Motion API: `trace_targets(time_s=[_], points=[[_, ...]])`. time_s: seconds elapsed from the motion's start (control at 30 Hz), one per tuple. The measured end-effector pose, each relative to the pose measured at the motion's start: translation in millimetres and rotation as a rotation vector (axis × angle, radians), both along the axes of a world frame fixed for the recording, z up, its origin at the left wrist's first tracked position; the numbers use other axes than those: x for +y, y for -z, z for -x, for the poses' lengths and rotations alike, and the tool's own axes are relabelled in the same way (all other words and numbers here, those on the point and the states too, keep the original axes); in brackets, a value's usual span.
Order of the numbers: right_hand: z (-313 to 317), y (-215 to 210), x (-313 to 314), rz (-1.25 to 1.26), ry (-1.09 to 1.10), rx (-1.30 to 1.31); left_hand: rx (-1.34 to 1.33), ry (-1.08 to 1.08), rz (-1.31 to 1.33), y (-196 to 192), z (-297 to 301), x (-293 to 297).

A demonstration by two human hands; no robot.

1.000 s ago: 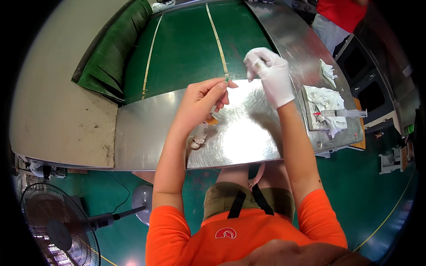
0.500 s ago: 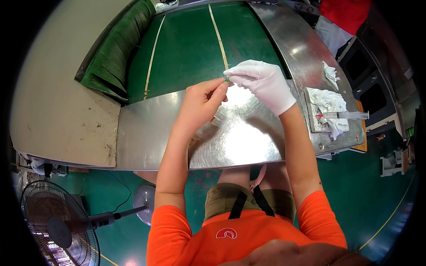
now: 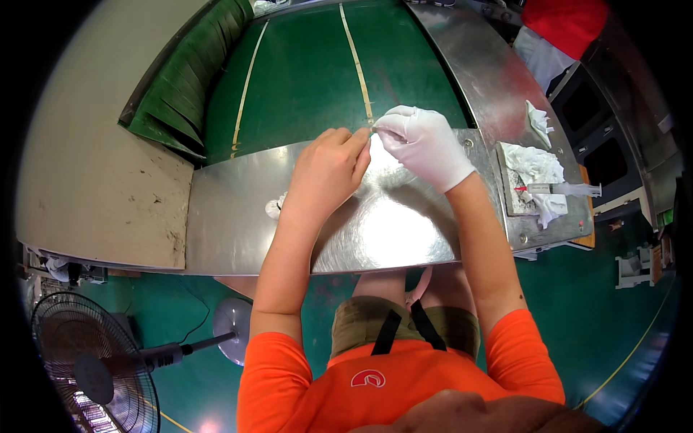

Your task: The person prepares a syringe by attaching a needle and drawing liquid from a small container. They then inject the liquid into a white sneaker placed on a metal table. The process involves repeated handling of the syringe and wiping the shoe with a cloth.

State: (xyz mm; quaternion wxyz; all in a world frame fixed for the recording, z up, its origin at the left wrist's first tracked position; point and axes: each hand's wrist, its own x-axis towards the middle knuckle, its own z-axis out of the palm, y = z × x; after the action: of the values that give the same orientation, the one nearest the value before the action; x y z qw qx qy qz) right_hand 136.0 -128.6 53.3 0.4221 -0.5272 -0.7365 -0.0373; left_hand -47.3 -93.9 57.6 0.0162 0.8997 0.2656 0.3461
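Over the steel end plate [image 3: 231, 216] of the green conveyor belt, my two hands meet at their fingertips. My left hand [image 3: 332, 162] is bare, its back turned up and its fingers closed in a pinch. My right hand [image 3: 422, 144] wears a white glove, its thumb and fingers pinched together too. A tiny thing sits where the fingertips meet, too small to name. Beside my left forearm lies a small white object [image 3: 273, 208] on the steel, partly hidden by the arm.
At right, a syringe [image 3: 559, 189] with a red tip rests on crumpled white cloth [image 3: 534, 163] over a flat pad. Another white cloth [image 3: 538, 123] lies farther back. Green strip curtains [image 3: 173, 94] hang at left. A fan [image 3: 94, 368] stands lower left. Someone in red [image 3: 563, 25] is at far right.
My left hand has turned so that its back faces up. The right hand has dropped slightly, fingers more curled. The white object beside my left forearm now shows more.
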Motion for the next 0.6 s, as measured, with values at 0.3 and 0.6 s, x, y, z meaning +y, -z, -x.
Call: trace_targets(time_s=[0.3,0.6], points=[[-8,-18,0,0.435,-0.110,0.867,-0.564,0.031,0.689,-18,1,-1],[61,-4,-23,0.751,-0.307,0.846,-1.170,0.282,1.082,-3,2,26]])
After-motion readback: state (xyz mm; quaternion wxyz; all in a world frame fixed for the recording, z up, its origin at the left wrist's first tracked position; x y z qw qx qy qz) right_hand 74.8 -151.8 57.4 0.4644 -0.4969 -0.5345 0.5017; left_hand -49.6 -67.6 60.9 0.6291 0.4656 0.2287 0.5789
